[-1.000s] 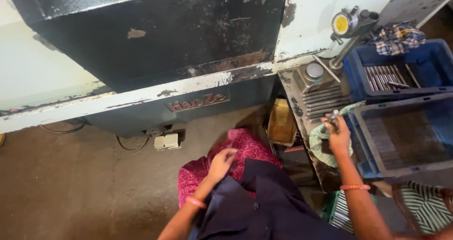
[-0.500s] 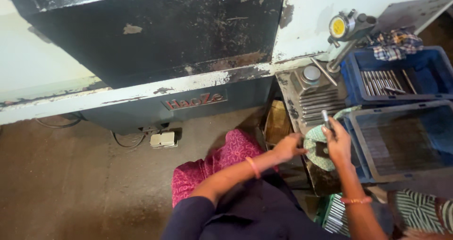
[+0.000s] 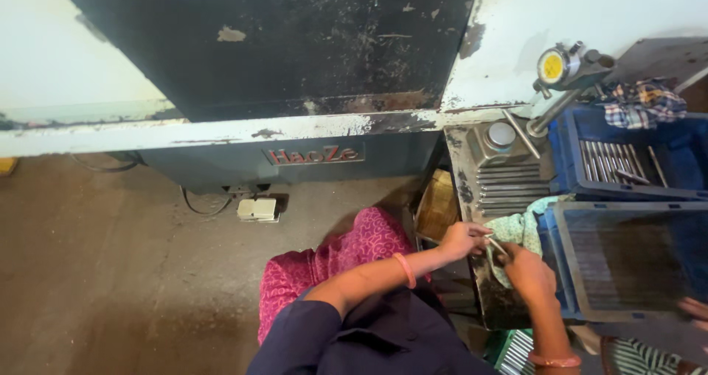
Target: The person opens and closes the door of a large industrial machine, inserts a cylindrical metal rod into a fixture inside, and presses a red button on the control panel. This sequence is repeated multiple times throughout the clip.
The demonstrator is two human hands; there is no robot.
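Head view, looking down. Both hands meet at the front edge of a worn metal tabletop (image 3: 472,198) beside a big machine (image 3: 295,65) with chipped black and pale paint. The left hand (image 3: 463,239) reaches across from the left, fingers curled and pinched on the near end of a thin metal rod (image 3: 495,245). The right hand (image 3: 527,272) is closed around the same rod from the other side, with a pale green cloth (image 3: 520,231) bunched under and around it. The rod sits between the two hands, just above the tabletop's edge, partly hidden by the cloth. An orange bangle shows on the left wrist (image 3: 404,269) and another on the right wrist (image 3: 553,360).

Behind the hands, a grooved metal block (image 3: 509,187) lies on the tabletop, with a round dial gauge (image 3: 553,67) with a yellow face on a stand above it. To the right, a blue crate (image 3: 627,168) holds a row of similar rods; a checked rag (image 3: 645,102) lies behind it. Nearer, a second crate (image 3: 627,261) stands just beside the right hand; its contents are dark and blurred. A white foot switch (image 3: 257,209) lies on the concrete floor (image 3: 110,272) by the machine base.
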